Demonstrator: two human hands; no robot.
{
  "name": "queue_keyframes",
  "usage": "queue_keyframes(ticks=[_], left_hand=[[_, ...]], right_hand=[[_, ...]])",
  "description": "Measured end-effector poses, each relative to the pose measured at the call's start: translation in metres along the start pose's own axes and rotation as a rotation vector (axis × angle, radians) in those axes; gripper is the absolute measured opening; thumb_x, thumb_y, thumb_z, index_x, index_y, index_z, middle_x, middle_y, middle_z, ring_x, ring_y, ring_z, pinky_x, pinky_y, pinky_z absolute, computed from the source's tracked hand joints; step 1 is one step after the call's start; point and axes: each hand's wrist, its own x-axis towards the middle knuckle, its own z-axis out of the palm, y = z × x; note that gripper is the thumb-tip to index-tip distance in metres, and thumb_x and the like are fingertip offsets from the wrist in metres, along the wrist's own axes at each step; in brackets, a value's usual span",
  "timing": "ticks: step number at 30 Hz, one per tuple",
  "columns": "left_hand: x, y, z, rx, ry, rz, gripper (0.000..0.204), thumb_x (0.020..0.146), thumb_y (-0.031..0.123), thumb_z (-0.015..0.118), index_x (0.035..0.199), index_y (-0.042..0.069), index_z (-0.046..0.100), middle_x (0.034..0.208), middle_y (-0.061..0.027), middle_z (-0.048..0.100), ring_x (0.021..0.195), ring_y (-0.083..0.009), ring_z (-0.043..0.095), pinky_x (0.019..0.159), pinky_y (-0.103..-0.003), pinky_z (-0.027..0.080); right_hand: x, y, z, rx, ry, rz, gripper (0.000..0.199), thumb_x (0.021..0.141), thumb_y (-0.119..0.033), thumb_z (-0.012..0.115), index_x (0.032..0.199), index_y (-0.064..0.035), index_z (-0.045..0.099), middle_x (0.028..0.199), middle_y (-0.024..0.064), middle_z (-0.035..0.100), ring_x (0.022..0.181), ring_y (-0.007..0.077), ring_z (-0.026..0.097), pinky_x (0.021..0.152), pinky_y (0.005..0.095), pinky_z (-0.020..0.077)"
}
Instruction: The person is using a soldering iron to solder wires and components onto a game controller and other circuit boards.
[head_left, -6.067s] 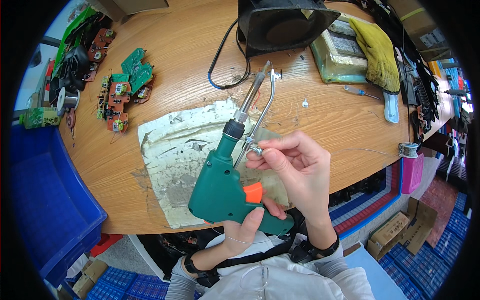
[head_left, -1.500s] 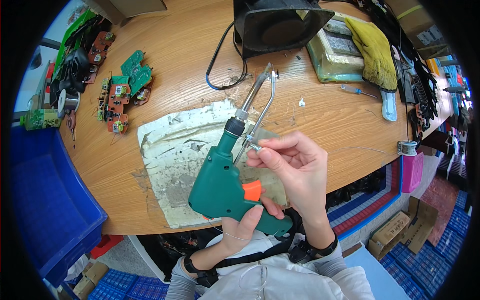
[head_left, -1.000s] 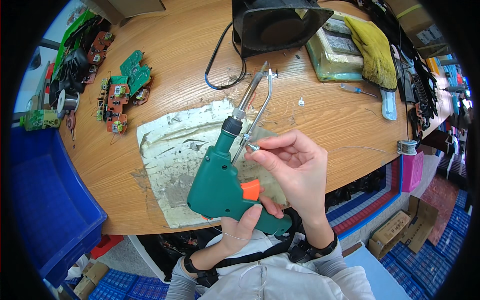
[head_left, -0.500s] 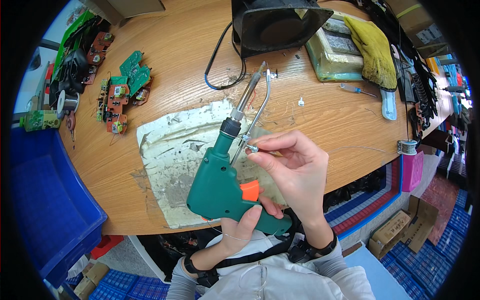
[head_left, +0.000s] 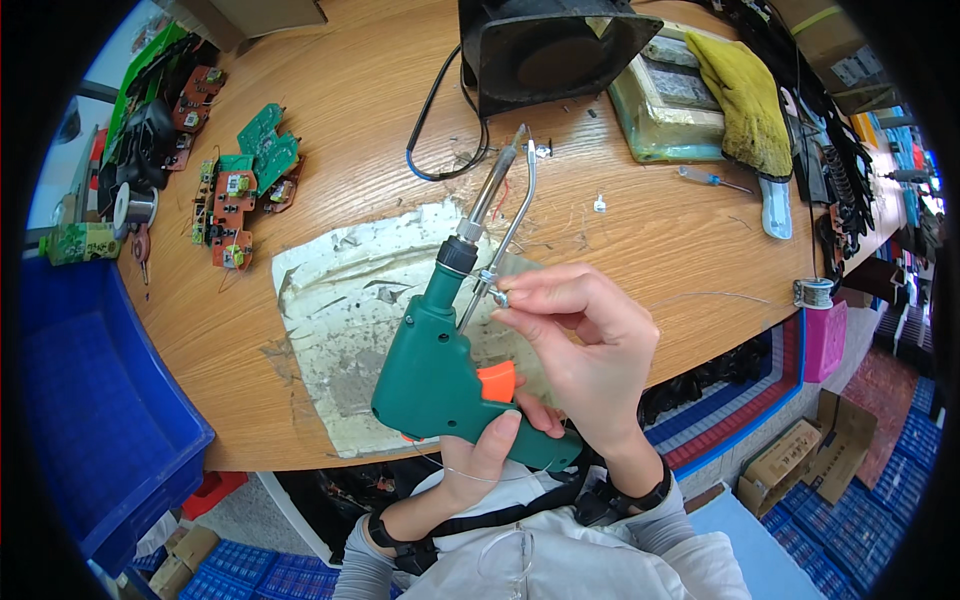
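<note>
Above the table [head_left: 700,250]: soldering gun [head_left: 425,360], over the stained sheet [head_left: 330,330], tip angled away from the person.
Left hand [head_left: 478,460]: wrapped around the gun's handle [head_left: 548,449], thumb across it, below the orange trigger [head_left: 497,380].
Right hand [head_left: 597,345]: thumb and forefinger pinching the screw [head_left: 501,299] beside the metal tube [head_left: 519,216].
Carton [head_left: 785,460]: dark printing on its side, too small to read.
Upper-right box [head_left: 838,40]: white label [head_left: 858,68], print illegible.

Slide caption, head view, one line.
Left hand grips a green soldering gun while the right hand pinches its small metal screw.
</note>
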Motion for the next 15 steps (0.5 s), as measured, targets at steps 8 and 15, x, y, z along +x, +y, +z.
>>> queue_keyframes(ticks=[8, 15], left_hand=[[-0.0017, -0.0039, -0.0062, -0.011, -0.032, -0.003, 0.031, 0.083, 0.023, 0.046, 0.097, -0.004, 0.040, 0.074, -0.0128, 0.054, 0.072, -0.0213, 0.055, 0.070, -0.034, 0.046], [-0.0021, -0.0027, -0.0039, -0.029, -0.018, -0.006, 0.033, 0.083, 0.021, 0.046, 0.104, -0.002, 0.035, 0.075, -0.0135, 0.053, 0.072, -0.0223, 0.055, 0.070, -0.035, 0.046]], right_hand=[[0.0011, 0.0022, 0.0008, -0.052, 0.013, -0.062, 0.011, 0.063, 0.011, 0.060, 0.070, 0.0029, 0.056, 0.077, 0.0114, 0.060, 0.069, 0.0168, 0.059, 0.058, 0.0237, 0.0479], [0.0000, 0.0031, 0.0031, 0.011, 0.044, 0.022, 0.009, 0.066, 0.009, 0.060, 0.073, 0.0039, 0.057, 0.077, 0.0122, 0.060, 0.069, 0.0155, 0.061, 0.055, 0.0225, 0.0488]])
